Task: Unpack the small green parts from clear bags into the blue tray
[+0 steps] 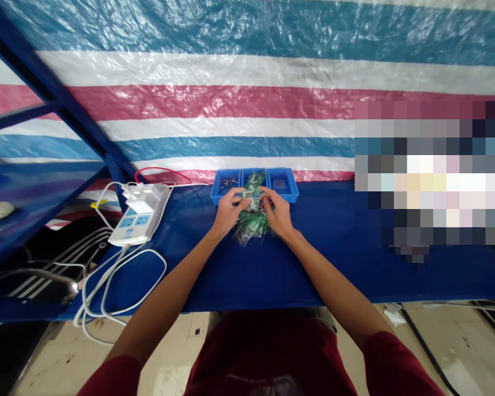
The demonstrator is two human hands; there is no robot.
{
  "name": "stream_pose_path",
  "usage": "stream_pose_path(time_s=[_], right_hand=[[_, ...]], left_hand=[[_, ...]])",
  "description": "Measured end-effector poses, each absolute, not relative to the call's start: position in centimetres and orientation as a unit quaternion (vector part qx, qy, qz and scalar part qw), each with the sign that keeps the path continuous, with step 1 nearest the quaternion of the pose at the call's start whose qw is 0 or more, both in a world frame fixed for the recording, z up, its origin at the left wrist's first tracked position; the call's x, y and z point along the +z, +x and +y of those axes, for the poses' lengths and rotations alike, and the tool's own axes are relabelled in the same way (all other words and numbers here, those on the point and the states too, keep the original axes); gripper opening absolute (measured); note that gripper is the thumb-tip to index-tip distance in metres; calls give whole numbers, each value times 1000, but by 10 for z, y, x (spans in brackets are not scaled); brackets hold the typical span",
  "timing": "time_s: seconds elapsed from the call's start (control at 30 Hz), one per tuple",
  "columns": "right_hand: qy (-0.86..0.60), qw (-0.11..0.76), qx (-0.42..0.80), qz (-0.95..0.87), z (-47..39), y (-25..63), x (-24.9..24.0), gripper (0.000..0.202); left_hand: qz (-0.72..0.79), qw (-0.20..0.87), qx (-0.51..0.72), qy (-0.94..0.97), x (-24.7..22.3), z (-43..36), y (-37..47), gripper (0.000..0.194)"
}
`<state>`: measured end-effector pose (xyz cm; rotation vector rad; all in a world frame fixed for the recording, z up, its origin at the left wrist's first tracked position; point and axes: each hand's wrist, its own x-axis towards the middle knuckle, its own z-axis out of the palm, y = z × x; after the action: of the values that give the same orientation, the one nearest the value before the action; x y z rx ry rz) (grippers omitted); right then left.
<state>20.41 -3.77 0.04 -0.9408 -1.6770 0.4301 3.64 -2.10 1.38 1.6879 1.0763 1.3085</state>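
My left hand point(231, 209) and my right hand point(277, 212) meet in front of the blue bins, fingers bent inward and closed. Between them they hold a small clear plastic bag point(254, 201) with green on it; its contents are too small to make out. Just below, on the blue table, lies a pile of similar green and clear plastic bags point(252, 224), some with thin metal pieces showing. The left blue bin point(218, 190) has several metal pieces in it. Green bags fill the middle bin, partly hidden by my hands. A flat clear piece lies in the right blue bin point(287, 190).
To the left, a white power strip point(138, 223) carries white plug adapters point(143, 198). Its white cable point(107, 291) loops over the front edge of the blue table point(247, 286). Blue metal posts stand at left. A striped plastic sheet point(239, 102) hangs behind. A pixelated patch hides the right side.
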Motion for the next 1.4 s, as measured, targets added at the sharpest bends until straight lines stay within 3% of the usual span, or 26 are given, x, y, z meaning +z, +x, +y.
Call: stream_pose_path(time_s=[0.1,0.17,0.23,0.43,0.7,0.9,1.07,1.17,1.33,1.4], right_hand=[[-390,548,154,-724,-36,204,0,29],[-390,546,146,-727,-34,204,-1,21],[-392,547,141,-727,-32,204,-3,15],[-439,536,164,-703,-32,204,-5,19],[-395,542,168,-722,-38,203,1,31],[-379,545,135,-735,-34,204,-1,20],[-442,527,170,-706,-34,204,-1,21],[-468,527,199,-681,-34,203,-1,23],[-478,552,215,-648,-36,202,2,25],[-477,581,207,-626,-36,204,4,26]], left_hand=[[406,420,518,625,16,-21,37,49],[402,425,515,626,16,-21,37,43],[397,402,514,645,17,-21,37,37],[379,309,517,703,16,-18,35,44],[389,407,543,623,12,-18,37,39],[382,436,530,619,14,-20,37,37],[376,349,530,675,13,-16,36,51],[380,294,522,704,11,-17,35,44],[411,312,522,679,6,-13,37,33],[434,254,555,662,11,-4,38,32]])
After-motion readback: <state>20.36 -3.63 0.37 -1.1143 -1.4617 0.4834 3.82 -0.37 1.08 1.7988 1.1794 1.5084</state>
